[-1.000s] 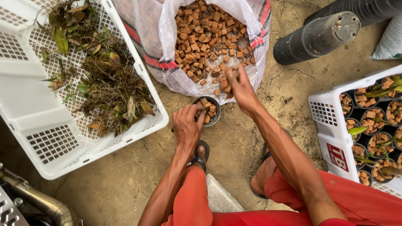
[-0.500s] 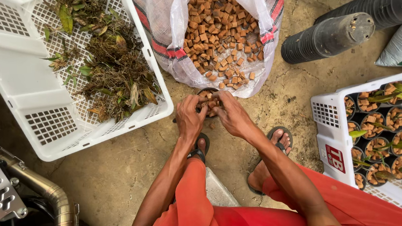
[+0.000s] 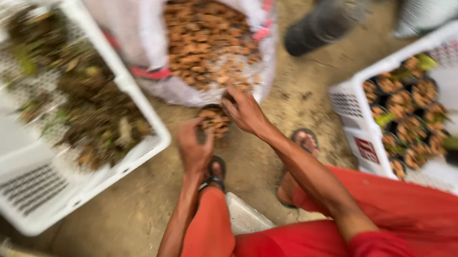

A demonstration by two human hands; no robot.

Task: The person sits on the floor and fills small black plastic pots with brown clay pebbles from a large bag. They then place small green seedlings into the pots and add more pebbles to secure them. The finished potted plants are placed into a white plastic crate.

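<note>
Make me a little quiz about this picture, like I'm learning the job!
1. True or false: the sack of brown chunks lies open.
2. What do both hands meet at? A) a small pot of chunks B) a black tube C) a sandal
3. Fill in: the crate on the right holds many small ____.

Key: 1 true. 2 A: the left hand and right hand are at the pot. 3 pots.
</note>
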